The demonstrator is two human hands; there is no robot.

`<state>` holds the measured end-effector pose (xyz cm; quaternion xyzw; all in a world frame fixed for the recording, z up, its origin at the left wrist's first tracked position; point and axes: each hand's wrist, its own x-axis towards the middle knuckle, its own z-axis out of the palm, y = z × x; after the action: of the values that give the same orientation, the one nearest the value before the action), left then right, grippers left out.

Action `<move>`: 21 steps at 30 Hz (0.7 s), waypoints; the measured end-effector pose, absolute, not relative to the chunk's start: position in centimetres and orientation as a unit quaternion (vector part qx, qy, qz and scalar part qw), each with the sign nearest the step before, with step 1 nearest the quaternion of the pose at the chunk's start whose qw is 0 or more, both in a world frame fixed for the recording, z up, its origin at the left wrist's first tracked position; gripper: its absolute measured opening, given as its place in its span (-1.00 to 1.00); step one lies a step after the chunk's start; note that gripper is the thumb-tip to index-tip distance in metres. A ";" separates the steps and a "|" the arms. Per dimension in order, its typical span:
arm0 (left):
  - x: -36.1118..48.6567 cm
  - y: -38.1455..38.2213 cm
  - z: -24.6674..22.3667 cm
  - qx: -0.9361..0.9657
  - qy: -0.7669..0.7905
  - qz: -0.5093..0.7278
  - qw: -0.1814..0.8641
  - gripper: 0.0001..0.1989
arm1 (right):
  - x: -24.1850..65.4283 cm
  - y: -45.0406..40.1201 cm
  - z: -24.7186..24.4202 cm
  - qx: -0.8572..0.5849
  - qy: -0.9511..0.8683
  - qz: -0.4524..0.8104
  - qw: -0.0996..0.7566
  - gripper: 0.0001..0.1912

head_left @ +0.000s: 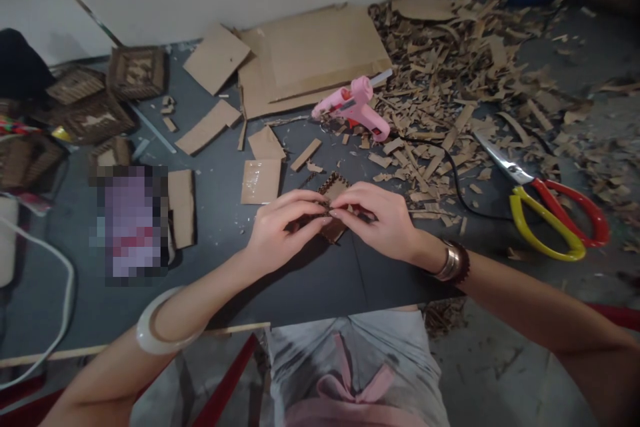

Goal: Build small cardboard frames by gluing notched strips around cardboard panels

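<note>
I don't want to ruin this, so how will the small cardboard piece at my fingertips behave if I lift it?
The small cardboard piece is likely light, being thin cardboard. Its exposed corrugated edge looks apt to crush under a hard pinch. Its angular outline suggests it shouldn't roll.

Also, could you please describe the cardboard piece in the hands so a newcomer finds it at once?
On the dark table, nearer than the pink glue gun, the left hand and right hand meet. They partly hide the small cardboard piece. Unlike the flat, lighter card to its left, it has a wavy corrugated rim.
</note>
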<state>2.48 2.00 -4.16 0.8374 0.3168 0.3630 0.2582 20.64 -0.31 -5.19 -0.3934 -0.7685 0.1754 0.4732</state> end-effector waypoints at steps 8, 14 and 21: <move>2.4 2.1 -4.3 0.846 0.298 0.361 0.254 -0.91 | 20.8 -0.2 -5.1 -0.394 -0.753 0.292 0.438 -0.91; 2.5 2.0 -4.3 0.840 0.309 0.371 0.248 -0.91 | 21.0 -0.2 -5.0 -0.365 -0.783 0.292 0.409 -0.88; 2.4 2.4 -4.1 0.816 0.363 0.385 0.232 -0.93 | 21.2 -0.4 -4.9 -0.365 -0.779 0.256 0.440 -0.88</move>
<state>2.35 2.43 -4.14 0.8164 0.3626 0.3851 0.2318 21.15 -0.35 -4.89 -0.3653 -0.7794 0.2563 0.4399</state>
